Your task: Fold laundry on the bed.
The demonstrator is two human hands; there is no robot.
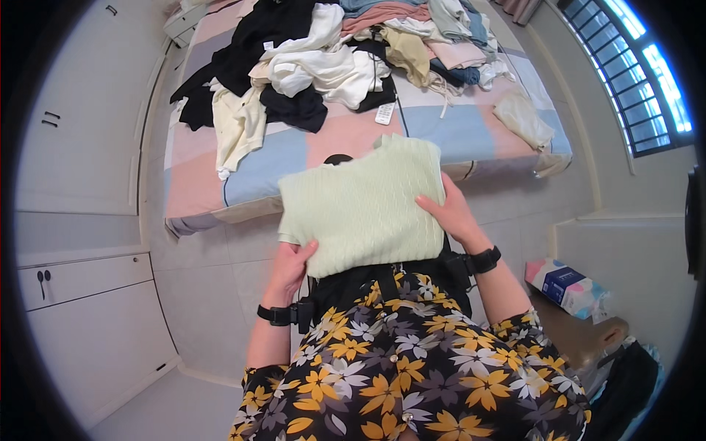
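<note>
A folded pale green cable-knit sweater [367,209] is held up between my hands, in front of my waist and near the bed's edge. My left hand [295,264] grips its lower left corner, thumb on top and fingers hidden beneath. At its right side, my right hand [453,212] holds the edge with the thumb lying over the knit. Beyond it on the bed are a cream knit garment [238,124], white garments [325,71], black clothes [259,38] and a white remote control [385,113].
The bed [347,129] has a checked cover and more clothes piled at its far side. White cabinets [91,286] stand on the left. On the right are a barred window [629,82], a printed package [568,286] on a brown box, and dark fabric [623,386].
</note>
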